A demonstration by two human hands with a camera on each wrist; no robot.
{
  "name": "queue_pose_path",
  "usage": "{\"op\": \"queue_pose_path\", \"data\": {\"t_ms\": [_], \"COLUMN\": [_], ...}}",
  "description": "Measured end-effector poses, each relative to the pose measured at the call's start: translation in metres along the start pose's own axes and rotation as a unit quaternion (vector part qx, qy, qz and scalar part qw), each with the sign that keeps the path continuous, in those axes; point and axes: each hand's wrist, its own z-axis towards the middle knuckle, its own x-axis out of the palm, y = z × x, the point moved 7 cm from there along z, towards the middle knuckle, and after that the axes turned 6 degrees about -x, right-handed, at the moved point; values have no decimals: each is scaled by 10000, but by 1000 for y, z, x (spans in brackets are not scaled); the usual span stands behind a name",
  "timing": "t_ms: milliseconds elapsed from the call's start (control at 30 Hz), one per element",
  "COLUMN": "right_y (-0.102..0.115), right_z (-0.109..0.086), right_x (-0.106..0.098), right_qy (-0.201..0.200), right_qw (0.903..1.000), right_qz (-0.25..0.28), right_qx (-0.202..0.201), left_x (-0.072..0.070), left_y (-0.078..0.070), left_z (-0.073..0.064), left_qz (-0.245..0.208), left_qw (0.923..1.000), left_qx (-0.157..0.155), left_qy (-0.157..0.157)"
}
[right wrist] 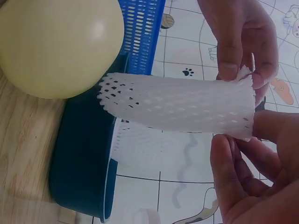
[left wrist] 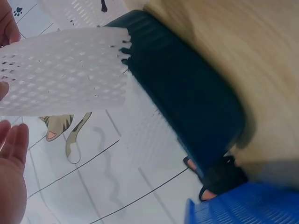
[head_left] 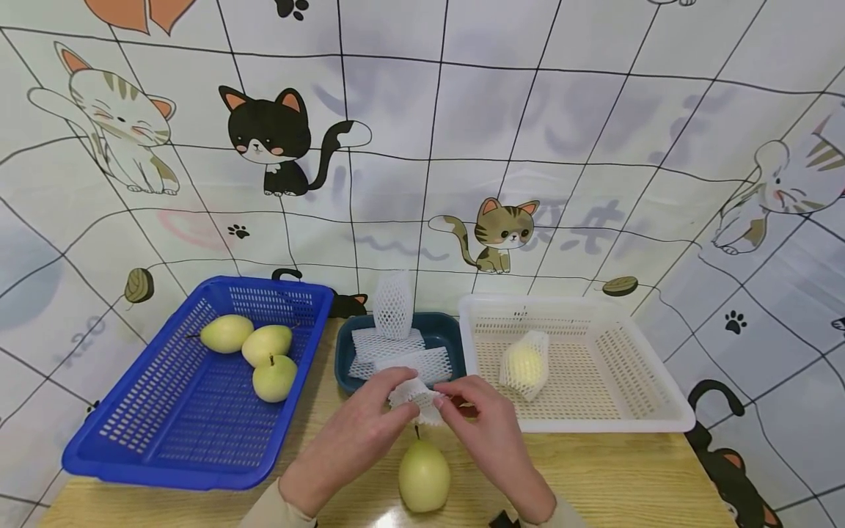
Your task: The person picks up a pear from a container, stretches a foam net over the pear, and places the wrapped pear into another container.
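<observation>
A pale wall (head_left: 396, 95) ruled with dark grid lines spans twelve o'clock, a black-and-white cartoon cat (head_left: 271, 136) at ten, a striped cat (head_left: 795, 187) at three; the wood-grain tabletop (head_left: 594, 469) at six catches bright glare (head_left: 388, 521)

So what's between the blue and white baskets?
Head view: a teal tray with white foam nets; left hand and right hand pinch another net by its near edge.
</observation>
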Motion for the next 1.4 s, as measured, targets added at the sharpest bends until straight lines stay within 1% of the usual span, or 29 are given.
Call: {"op": "queue_pose_path", "data": {"t_ms": [67,133,167,200,233,267,300,333,367,400,433,467,500,533,600,633,667,733,800,867,933,1000,1133,1200,1267,1300,1367,1400], "right_y": [-1,-2,-3,-4,-5,-5,-5,-5,-6,-6,-6,-6,-6,-6,-6,-6,-6,-6,-6,-6,-7,-9,-13,-14,-15,-16,-17,-17], "right_z": [1,2,2,2,3,3,4,4,4,4,4,4,4,3,2,2,1,0,-2,-3,-3,-4,-5,-6,-7,-7,-8,-9], "right_x": [0,-1,-2,-3,-4,-4,-5,-5,-5,-5,-4,-4,-4,-4,-4,-3,-3,-1,1,2,3,4,7,8,9,10,11,12], "right_qy": [-130,-273,-339,-413,-480,-532,-573,-603,-608,-610,-610,-617,-629,-646,-651,-637,-607,-515,-420,-352,-316,-273,-162,-118,-98,-91,-97,-110], "right_qw": [9999,9996,9994,9991,9988,9986,9983,9981,9981,9980,9978,9976,9972,9967,9951,9940,9925,9891,9855,9833,9816,9799,9755,9735,9725,9722,9722,9722], "right_qz": [-55,-49,-51,-34,-17,7,32,71,117,184,243,317,383,457,666,786,937,1203,1431,1552,1624,1683,1852,1957,2030,2055,2075,2094], "right_qx": [-79,-109,-91,-92,-83,-71,-69,-57,-25,2,43,86,130,186,336,418,505,678,811,883,951,1036,1178,1176,1139,1121,1083,1040], "left_x": [1,2,2,2,2,3,4,6,9,12,15,18,20,23,28,30,31,34,36,37,37,38,42,44,47,48,50,51], "left_y": [3,7,10,12,16,19,23,26,27,27,27,26,24,22,19,18,18,18,18,18,18,18,19,21,22,23,23,23], "left_z": [-1,-3,-4,-5,-6,-7,-8,-10,-12,-14,-16,-17,-17,-17,-18,-18,-18,-19,-19,-19,-19,-20,-23,-25,-26,-27,-28,-28], "left_qz": [-143,-449,-738,-1045,-1418,-1811,-2206,-2532,-2821,-3033,-3227,-3392,-3518,-3630,-3796,-3832,-3870,-3920,-4004,-4135,-4218,-4292,-4447,-4576,-4759,-4871,-5157,-5282], "left_qw": [9998,9976,9942,9881,9775,9611,9397,9147,8883,8642,8416,8223,8092,7977,7798,7738,7694,7646,7616,7583,7567,7527,7399,7285,7122,7031,6793,6690], "left_qx": [-108,-388,-629,-970,-1403,-1938,-2479,-3041,-3534,-3946,-4283,-4538,-4684,-4800,-4970,-5038,-5075,-5107,-5077,-5007,-4954,-4951,-5020,-5078,-5143,-5163,-5201,-5206], "left_qy": [-130,-351,-468,-583,-692,-769,-824,-823,-805,-733,-636,-538,-452,-374,-262,-242,-250,-317,-432,-568,-635,-643,-523,-455,-408,-413,-457,-493]}}
